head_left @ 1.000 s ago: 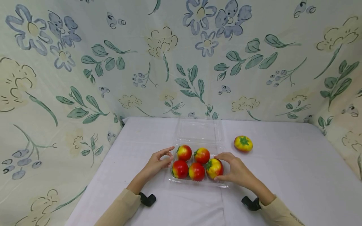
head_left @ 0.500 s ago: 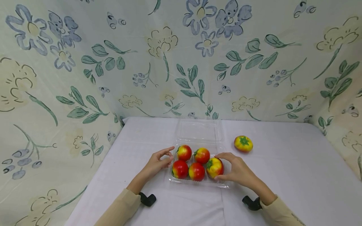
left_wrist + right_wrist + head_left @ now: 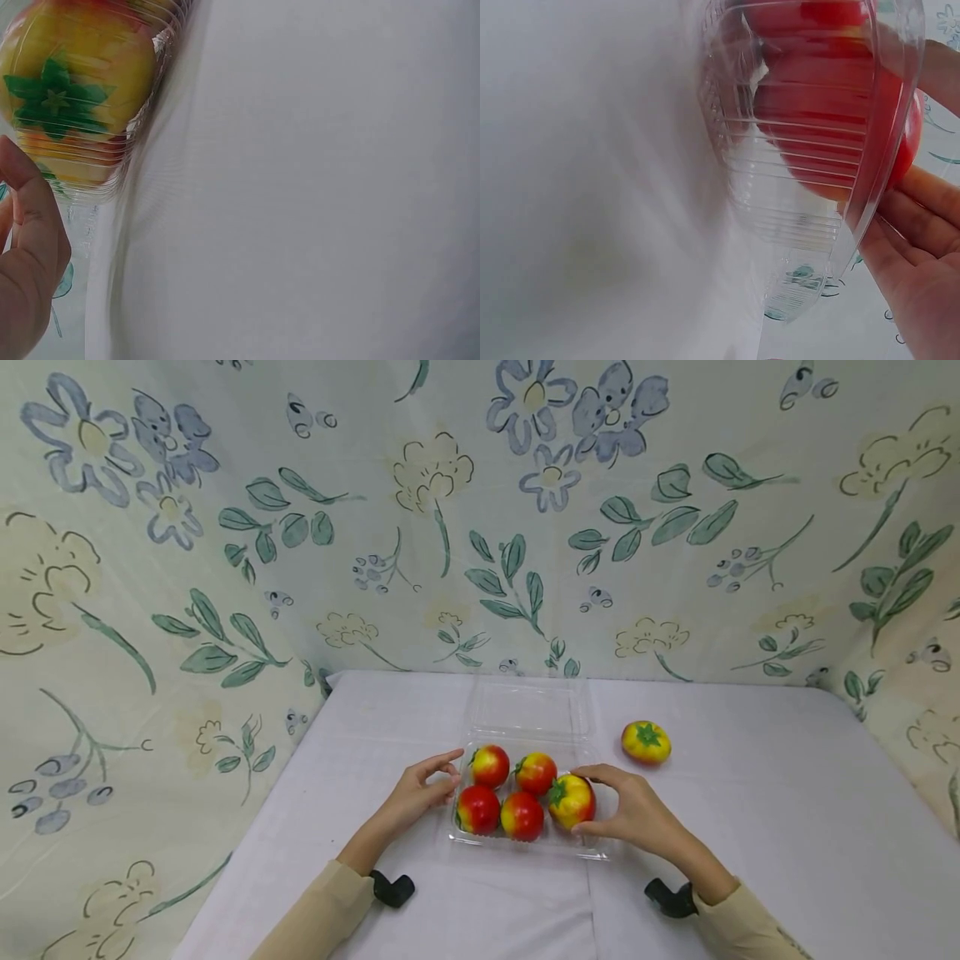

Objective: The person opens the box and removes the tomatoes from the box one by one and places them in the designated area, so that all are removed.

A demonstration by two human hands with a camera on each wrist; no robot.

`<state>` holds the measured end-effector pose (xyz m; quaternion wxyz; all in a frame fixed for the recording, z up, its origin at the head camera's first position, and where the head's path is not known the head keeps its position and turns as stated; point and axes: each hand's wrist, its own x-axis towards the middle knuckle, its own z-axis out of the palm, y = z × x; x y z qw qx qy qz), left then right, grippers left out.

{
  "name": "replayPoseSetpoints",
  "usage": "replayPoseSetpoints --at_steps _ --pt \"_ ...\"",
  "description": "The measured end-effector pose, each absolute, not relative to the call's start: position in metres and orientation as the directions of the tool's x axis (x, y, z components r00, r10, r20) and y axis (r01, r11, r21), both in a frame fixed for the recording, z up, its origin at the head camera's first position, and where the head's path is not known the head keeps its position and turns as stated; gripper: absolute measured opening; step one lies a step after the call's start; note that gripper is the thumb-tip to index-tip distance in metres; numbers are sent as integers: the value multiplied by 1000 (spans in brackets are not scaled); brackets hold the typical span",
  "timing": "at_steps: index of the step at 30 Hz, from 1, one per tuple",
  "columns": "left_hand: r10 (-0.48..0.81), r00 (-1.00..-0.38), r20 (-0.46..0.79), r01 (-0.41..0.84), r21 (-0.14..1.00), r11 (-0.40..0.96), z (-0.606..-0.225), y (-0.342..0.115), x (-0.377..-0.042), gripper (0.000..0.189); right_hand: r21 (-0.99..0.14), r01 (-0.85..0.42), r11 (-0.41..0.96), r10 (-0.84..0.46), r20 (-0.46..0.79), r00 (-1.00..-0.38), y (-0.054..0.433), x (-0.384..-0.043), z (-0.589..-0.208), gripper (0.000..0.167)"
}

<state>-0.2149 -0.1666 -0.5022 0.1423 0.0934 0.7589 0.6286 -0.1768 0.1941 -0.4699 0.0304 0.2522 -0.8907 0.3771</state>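
Note:
My right hand [image 3: 637,806] grips a red-and-yellow tomato [image 3: 572,802] with a green star-shaped calyx, thumb at its near side and fingers at its far side. This tomato sits in the right end of a clear plastic clamshell box [image 3: 525,841]. In the right wrist view the tomato [image 3: 817,120] shows through the ribbed wall, with fingers behind it. My left hand [image 3: 412,793] lies at the box's left side, fingers loosely bent, a fingertip right at the rim. Several more tomatoes [image 3: 522,816] fill the left and middle of the box.
Behind the tray part, the box's clear lid [image 3: 525,708] lies folded back. One loose tomato [image 3: 647,742] rests on the white tablecloth [image 3: 765,793] to the right of the lid. A floral curtain [image 3: 465,527] hangs at the back and sides.
The tomato in my right hand has shifted very slightly to the right and turned, along with the hand. My left hand and the other tomatoes stay where they were.

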Motion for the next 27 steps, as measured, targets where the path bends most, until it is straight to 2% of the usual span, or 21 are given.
replayPoseSetpoints --at_steps 27 --pt "323 -942 -92 -31 981 190 -505 -168 -217 53 -726 -454 516 -415 251 -874 198 -177 -468 71"
